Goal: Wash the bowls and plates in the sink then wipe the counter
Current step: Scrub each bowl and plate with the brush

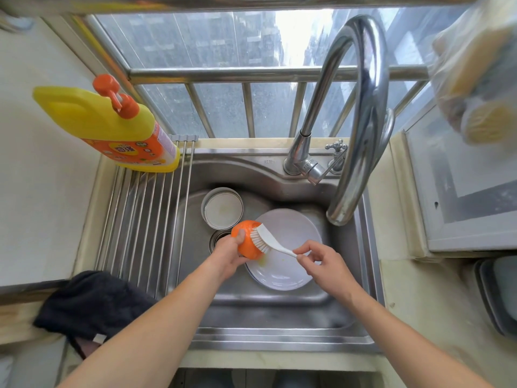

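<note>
Over the steel sink [279,303], my left hand [228,254] grips an orange bowl [246,239], held on its side above the drain. My right hand [321,261] pinches the handle of a white dish brush [265,239], and its bristles touch the bowl's outside. Under both lies a white plate [291,270] flat on the sink floor, with a yellowish smear near its left edge. A white bowl with a metal rim [222,208] stands upright at the back left of the sink.
A yellow and orange detergent bottle [117,124] stands on the roll-up drying rack [145,219] to the left. A black cloth [92,303] lies on the left counter edge. The tall faucet [361,107] arches over the sink's right side. Bagged sponges [481,79] hang top right.
</note>
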